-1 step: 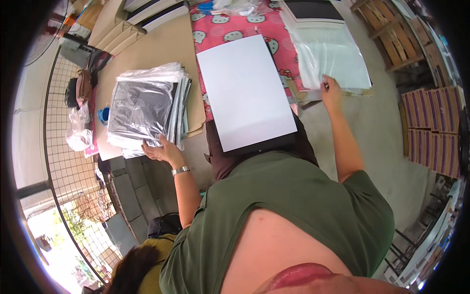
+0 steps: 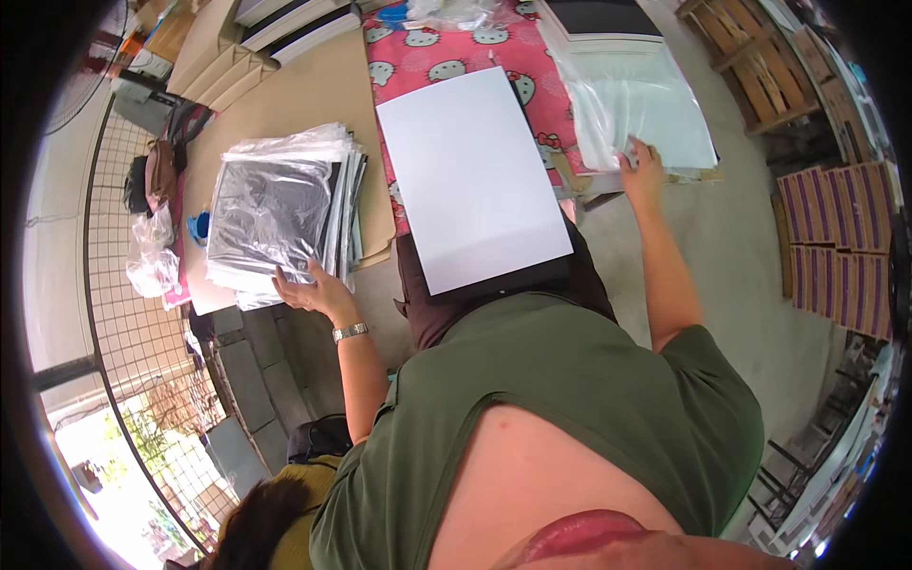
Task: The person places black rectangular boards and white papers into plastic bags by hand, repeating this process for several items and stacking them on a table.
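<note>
My left hand (image 2: 318, 293) rests at the near edge of a stack of black sheets in clear plastic (image 2: 271, 209). Its fingers are apart, touching the lower right corner of the wrapping. On the right, my right hand (image 2: 643, 176) is at the near edge of a pile of clear plastic sleeves (image 2: 655, 104). Those fingers are slightly bent, with thumb and forefinger apart over the plastic. Between the hands, a large white sheet (image 2: 475, 180) lies at a slant over my lap and the table edge. A black sheet or board (image 2: 503, 282) shows under its near end.
Brown cardboard (image 2: 332, 90) lies under the left stack. A pink patterned cloth (image 2: 418, 62) covers the table's middle. Folded brown card and stacked books (image 2: 285, 24) stand at the far left. Striped cartons (image 2: 836, 247) and a wooden pallet (image 2: 755, 71) are at right. Another person (image 2: 275, 513) sits lower left.
The fingers of my right hand have spread a little and moved slightly up at the sleeves' edge. My left hand stays in place; the whole view has shifted slightly.
</note>
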Demonstrator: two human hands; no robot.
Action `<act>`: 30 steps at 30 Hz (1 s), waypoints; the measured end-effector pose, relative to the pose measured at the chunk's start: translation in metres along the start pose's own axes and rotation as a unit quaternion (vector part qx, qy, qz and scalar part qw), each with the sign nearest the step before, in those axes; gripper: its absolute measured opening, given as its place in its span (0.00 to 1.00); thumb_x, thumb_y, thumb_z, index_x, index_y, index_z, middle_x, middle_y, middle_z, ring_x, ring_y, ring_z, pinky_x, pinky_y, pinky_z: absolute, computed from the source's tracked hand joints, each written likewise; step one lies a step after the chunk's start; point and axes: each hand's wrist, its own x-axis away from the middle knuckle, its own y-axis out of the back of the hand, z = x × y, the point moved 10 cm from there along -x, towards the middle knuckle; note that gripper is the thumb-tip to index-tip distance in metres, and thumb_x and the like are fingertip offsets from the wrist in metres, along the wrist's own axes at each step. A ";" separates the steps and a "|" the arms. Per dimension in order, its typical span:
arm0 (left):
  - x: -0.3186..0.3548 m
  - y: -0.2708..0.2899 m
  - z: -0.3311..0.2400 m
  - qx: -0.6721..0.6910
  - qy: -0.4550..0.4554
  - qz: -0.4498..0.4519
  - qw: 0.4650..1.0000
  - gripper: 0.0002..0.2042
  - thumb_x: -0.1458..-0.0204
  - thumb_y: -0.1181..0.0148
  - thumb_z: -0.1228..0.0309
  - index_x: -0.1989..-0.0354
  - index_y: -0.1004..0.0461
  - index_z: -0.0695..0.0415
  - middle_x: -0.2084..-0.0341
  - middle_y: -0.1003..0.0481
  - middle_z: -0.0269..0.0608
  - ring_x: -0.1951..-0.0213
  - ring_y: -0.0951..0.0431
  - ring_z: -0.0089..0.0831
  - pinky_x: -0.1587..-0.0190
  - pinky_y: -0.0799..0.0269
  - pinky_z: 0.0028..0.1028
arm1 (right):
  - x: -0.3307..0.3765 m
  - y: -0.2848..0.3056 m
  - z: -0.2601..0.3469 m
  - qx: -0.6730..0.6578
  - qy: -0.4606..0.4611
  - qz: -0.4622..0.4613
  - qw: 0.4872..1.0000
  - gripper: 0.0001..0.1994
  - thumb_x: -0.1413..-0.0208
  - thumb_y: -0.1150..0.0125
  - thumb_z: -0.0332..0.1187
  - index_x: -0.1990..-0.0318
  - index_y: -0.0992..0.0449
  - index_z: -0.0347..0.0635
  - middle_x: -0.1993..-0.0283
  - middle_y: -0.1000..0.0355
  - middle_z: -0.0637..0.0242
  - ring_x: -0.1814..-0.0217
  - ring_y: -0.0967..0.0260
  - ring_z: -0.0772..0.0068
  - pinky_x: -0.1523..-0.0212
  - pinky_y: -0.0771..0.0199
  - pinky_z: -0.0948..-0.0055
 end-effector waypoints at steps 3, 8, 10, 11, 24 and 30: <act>0.019 -0.012 -0.071 0.034 -0.164 0.071 0.983 0.24 0.53 0.43 0.74 0.46 0.41 0.62 0.42 0.49 0.51 0.39 0.55 0.46 0.40 0.56 0.45 | -0.006 0.006 0.024 0.134 0.087 -0.056 0.986 0.12 0.56 0.39 0.33 0.62 0.25 0.44 0.61 0.30 0.66 0.58 0.34 0.56 0.55 0.36 0.56; 0.066 -0.039 -0.134 0.178 -0.204 0.207 0.940 0.16 0.52 0.45 0.76 0.53 0.34 0.60 0.44 0.43 0.48 0.41 0.46 0.42 0.41 0.51 0.38 | -0.022 -0.009 0.035 -0.008 0.102 -0.060 0.993 0.09 0.54 0.41 0.34 0.65 0.27 0.43 0.65 0.28 0.61 0.60 0.33 0.54 0.58 0.35 0.58; 0.079 -0.050 -0.146 0.224 -0.200 0.264 0.916 0.13 0.52 0.46 0.78 0.56 0.32 0.60 0.45 0.42 0.46 0.41 0.45 0.43 0.41 0.50 0.39 | -0.024 -0.013 0.027 -0.071 0.027 -0.071 0.995 0.07 0.53 0.42 0.33 0.66 0.28 0.42 0.66 0.28 0.60 0.60 0.33 0.52 0.59 0.35 0.57; 0.085 -0.052 -0.149 0.239 -0.182 0.280 0.912 0.12 0.52 0.47 0.79 0.57 0.32 0.60 0.46 0.41 0.46 0.42 0.44 0.42 0.42 0.48 0.38 | -0.024 -0.014 0.031 -0.062 0.054 -0.071 0.994 0.07 0.53 0.43 0.32 0.66 0.29 0.42 0.66 0.28 0.59 0.60 0.33 0.52 0.60 0.35 0.57; 0.124 -0.077 -0.146 0.312 -0.152 0.440 0.829 0.10 0.55 0.47 0.84 0.64 0.28 0.60 0.59 0.27 0.43 0.53 0.30 0.36 0.49 0.36 0.31 | -0.023 0.009 0.054 -0.130 -0.032 -0.112 0.985 0.06 0.48 0.51 0.26 0.63 0.32 0.43 0.71 0.28 0.53 0.68 0.31 0.46 0.69 0.34 0.55; 0.145 -0.066 -0.235 0.311 -0.246 0.485 0.780 0.20 0.58 0.39 0.78 0.53 0.33 0.60 0.57 0.28 0.45 0.49 0.32 0.40 0.47 0.37 0.34 | 0.084 -0.023 0.267 -0.175 0.295 0.423 0.839 0.08 0.50 0.47 0.36 0.70 0.25 0.43 0.73 0.28 0.54 0.71 0.31 0.52 0.68 0.33 0.62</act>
